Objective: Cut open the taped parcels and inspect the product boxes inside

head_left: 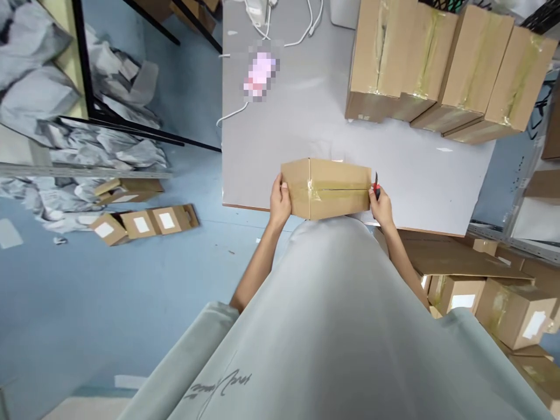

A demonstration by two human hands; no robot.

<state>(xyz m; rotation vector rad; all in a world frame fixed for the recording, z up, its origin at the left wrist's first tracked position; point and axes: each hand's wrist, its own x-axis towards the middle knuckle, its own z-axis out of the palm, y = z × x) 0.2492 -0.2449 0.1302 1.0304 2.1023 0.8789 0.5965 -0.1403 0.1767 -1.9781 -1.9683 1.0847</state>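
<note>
A closed cardboard box [335,178] is at the front edge of the table, its taped seam facing up and running lengthwise. My left hand [280,201] grips the box's left end, thumb near the edge and fingers along the side. Against the right end is my right hand [381,205], closed around a red and black box cutter [377,189] whose dark blade points away from me. Part of its handle is hidden by the fingers.
Several taped cardboard boxes [424,64] stand in a row at the table's [297,125] back right. A phone-like blurred item [260,74] and white cables lie at the back left. More cartons [503,309] are stacked below right; grey bags [39,76] fill racks at left.
</note>
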